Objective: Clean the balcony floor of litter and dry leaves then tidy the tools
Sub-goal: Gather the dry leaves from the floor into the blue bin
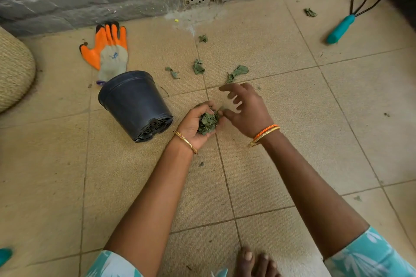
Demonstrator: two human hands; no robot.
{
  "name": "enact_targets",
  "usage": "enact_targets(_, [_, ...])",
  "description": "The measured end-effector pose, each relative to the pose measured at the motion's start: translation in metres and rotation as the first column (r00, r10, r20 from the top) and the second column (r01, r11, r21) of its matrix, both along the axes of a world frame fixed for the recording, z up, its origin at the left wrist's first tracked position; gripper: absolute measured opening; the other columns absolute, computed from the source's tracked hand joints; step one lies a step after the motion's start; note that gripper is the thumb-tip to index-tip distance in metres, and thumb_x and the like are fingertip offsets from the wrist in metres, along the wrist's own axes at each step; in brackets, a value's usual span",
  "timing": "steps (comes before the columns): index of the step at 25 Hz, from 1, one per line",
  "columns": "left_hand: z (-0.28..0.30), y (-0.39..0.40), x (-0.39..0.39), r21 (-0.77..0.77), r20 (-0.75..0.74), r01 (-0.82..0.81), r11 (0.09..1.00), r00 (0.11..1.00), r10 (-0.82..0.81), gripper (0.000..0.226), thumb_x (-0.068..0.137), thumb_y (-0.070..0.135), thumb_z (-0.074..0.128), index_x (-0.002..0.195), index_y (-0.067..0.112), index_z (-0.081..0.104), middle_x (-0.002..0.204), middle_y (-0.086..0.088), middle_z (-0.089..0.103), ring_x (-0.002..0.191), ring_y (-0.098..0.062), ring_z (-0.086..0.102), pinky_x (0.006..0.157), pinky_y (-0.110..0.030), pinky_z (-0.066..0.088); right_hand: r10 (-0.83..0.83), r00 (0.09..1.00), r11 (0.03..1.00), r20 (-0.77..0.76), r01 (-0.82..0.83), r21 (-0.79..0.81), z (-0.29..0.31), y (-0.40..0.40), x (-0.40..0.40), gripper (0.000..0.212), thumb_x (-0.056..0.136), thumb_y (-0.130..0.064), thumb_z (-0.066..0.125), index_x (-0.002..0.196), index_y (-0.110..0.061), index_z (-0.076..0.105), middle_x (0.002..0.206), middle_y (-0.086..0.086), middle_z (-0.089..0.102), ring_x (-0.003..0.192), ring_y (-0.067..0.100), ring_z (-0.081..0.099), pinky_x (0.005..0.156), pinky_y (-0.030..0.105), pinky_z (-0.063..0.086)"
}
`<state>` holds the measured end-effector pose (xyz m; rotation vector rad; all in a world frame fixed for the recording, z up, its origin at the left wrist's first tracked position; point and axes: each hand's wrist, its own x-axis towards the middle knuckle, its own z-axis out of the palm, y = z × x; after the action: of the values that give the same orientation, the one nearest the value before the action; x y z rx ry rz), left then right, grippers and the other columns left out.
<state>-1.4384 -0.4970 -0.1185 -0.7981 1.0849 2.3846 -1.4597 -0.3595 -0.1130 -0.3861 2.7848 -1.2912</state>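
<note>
At the centre of the frame, the left hand (195, 122) cups a wad of dry leaves (208, 122) while the right hand (246, 109), fingers spread and empty, must next gather loose leaves (237, 72) just above on the floor (281, 101).

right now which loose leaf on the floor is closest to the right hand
The long curled leaf just beyond the right hand, near its fingertips. The other loose leaves lie farther off, toward the wall and the hand rake.
</note>
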Motion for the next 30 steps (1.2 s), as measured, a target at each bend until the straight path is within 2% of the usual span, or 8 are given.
enact_targets(3, [0.002,-0.004,-0.003,-0.007,0.036,-0.031,0.999,0.999,0.031,0.026,0.088,-0.003,0.038,0.073,0.014,0.050,0.059,0.002,0.058,0.047,-0.012,0.057,0.065,-0.025,0.043,-0.109,0.994,0.988,0.020,0.106,0.111,-0.006,0.016,-0.041,0.042,0.083,-0.025,0.068,0.122,-0.015,0.057,0.122,0.008,0.045,0.118,0.025,0.043,0.101,0.037,0.040])
enact_targets(6, [0.002,-0.005,-0.005,0.016,0.040,-0.042,0.999,0.998,0.042,0.026,0.088,-0.002,0.039,0.070,0.014,0.049,0.062,0.003,0.054,0.051,-0.012,0.055,0.065,-0.025,0.047,-0.062,0.986,0.952,0.156,0.011,0.307,-0.020,0.015,-0.076,0.064,0.085,-0.035,0.065,0.140,-0.015,0.039,0.149,0.015,0.023,0.138,0.032,0.020,0.112,0.044,0.026])
enact_targets(9, [0.001,-0.004,-0.008,0.051,0.048,-0.065,0.997,0.997,0.062,0.025,0.088,-0.003,0.041,0.070,0.012,0.049,0.060,0.000,0.054,0.065,-0.013,0.052,0.065,-0.027,0.055,0.070,0.996,0.917,0.047,-0.082,0.391,-0.040,0.003,-0.080,0.043,0.094,-0.022,0.053,0.135,-0.011,0.048,0.147,0.017,0.032,0.136,0.036,0.027,0.110,0.046,0.032])
enact_targets(14, [-0.001,-0.003,-0.014,-0.018,0.051,-0.076,0.997,0.996,0.077,0.024,0.090,-0.002,0.048,0.068,0.010,0.047,0.072,-0.005,0.049,0.071,-0.017,0.055,0.060,-0.024,0.058,0.076,0.963,0.920,-0.260,0.033,0.391,-0.053,0.000,-0.070,0.028,0.090,0.001,0.049,0.111,-0.003,0.067,0.114,0.016,0.064,0.110,0.036,0.051,0.083,0.043,0.050])
enact_targets(18, [0.001,0.002,-0.029,-0.101,0.076,-0.087,0.991,0.993,0.095,0.017,0.087,0.006,0.063,0.075,0.010,0.052,0.078,-0.005,0.048,0.064,-0.014,0.051,0.047,-0.017,0.051,-0.120,0.979,0.987,-0.162,0.134,0.083,-0.035,0.003,-0.072,0.023,0.080,0.010,0.059,0.096,-0.001,0.073,0.095,0.015,0.071,0.089,0.021,0.065,0.080,0.021,0.048])
enact_targets(21, [0.002,0.008,-0.043,-0.190,0.016,-0.004,0.982,1.000,0.008,0.013,0.085,0.026,0.068,0.088,0.014,0.062,0.075,0.001,0.056,0.067,-0.011,0.052,0.052,-0.021,0.048,-0.157,0.988,0.964,0.013,0.156,-0.217,-0.006,0.001,-0.059,0.015,0.079,0.005,0.067,0.090,-0.004,0.073,0.080,0.010,0.072,0.066,-0.001,0.064,0.066,0.007,0.048])
enact_targets(26, [0.022,0.009,-0.071,-0.191,-0.085,0.099,0.977,0.990,-0.117,0.014,0.090,0.030,0.061,0.092,0.016,0.062,0.065,0.006,0.060,0.053,-0.006,0.054,0.051,-0.017,0.045,-0.059,0.972,0.879,0.228,0.159,-0.450,0.027,-0.007,-0.064,0.027,0.076,0.003,0.071,0.095,-0.014,0.059,0.075,0.004,0.071,0.075,0.015,0.071,0.073,0.029,0.058])
enact_targets(30, [0.066,-0.023,-0.111,-0.257,-0.091,0.133,0.957,0.983,-0.161,0.012,0.093,0.018,0.056,0.083,0.012,0.056,0.066,-0.001,0.059,0.045,-0.007,0.055,0.047,-0.017,0.046,-0.031,0.949,0.793,0.314,0.214,-0.571,0.057,-0.023,-0.101,0.027,0.080,0.014,0.060,0.100,-0.005,0.060,0.083,0.012,0.066,0.079,0.020,0.067,0.072,0.030,0.059])
